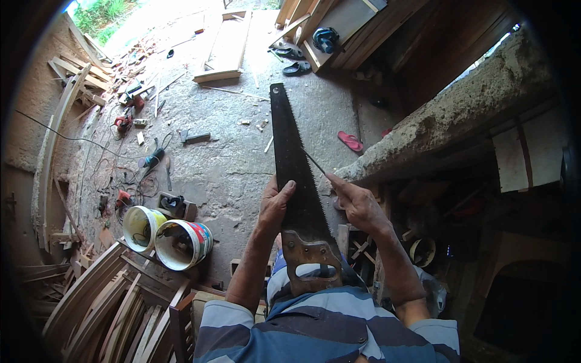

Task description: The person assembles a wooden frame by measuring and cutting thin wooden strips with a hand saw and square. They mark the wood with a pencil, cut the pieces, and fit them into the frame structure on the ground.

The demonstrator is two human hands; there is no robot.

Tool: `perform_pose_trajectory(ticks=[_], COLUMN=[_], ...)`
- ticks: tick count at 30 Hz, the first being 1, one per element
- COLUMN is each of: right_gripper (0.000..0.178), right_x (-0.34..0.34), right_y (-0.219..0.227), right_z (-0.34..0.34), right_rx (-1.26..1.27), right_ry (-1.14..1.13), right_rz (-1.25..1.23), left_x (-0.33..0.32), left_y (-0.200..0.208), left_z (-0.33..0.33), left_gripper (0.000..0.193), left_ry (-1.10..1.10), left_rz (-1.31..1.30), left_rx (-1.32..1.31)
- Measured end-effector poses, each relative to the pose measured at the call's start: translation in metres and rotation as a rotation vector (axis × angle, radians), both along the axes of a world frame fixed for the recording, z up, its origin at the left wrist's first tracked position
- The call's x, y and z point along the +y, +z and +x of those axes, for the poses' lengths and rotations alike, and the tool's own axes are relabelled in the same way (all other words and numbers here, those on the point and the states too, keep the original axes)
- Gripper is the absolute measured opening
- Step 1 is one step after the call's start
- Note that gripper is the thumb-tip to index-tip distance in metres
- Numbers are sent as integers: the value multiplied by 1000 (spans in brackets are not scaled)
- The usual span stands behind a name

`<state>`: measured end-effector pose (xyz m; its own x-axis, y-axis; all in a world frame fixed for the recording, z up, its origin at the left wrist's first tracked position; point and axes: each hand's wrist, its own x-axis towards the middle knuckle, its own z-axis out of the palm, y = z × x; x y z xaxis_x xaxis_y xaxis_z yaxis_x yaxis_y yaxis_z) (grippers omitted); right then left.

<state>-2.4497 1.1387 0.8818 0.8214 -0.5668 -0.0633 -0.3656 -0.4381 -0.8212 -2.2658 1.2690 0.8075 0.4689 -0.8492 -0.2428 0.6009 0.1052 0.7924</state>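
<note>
Around the work position, two open buckets [204, 242] stand to the left, above a stack of curved wooden pieces [109, 302]; a teal power tool [154, 158] and cables lie beyond them on the rough floor [242, 145]. A wooden frame [218, 75] lies further off, and a pink sandal [350, 141] rests near a coarse ledge [448, 115], which bounds the space on the right, beyond the right hand [360, 209]. The handsaw [296, 175] is held in front of the person, its wooden handle [311, 266] over the lap. Its long axis runs away from the body, narrow end pointing forward and slightly left, teeth facing right. The left hand [275, 206] grips the back edge, thumb pressed on the blade's face, other fingers largely hidden. The right hand's fingers are closed on a thin rod [316, 163] reaching the toothed edge; exact contact cannot be confirmed
</note>
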Motion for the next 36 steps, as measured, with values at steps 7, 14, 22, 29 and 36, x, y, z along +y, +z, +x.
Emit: perform_pose_trajectory(ticks=[7,14,22,29,36], right_gripper=[46,43,42,46,41], right_x=[25,-28,-10,-55,-35], right_y=[6,8,6,9,20], right_z=[-17,38,27,71,60], right_rx=[175,-10,24,-108,74], right_ry=[63,-32,31,-34,16], right_rz=[41,-1,-14,21,-33], left_x=[1,-2,2,3,7], left_y=[1,9,6,11,10], left_z=[6,-2,4,-2,2], left_gripper=[37,40,38,38,38], left_ry=[0,-16,-5,-6,-7], left_rz=[-27,2,-40,-18,-47], left_rx=[17,-1,8,-19,-17])
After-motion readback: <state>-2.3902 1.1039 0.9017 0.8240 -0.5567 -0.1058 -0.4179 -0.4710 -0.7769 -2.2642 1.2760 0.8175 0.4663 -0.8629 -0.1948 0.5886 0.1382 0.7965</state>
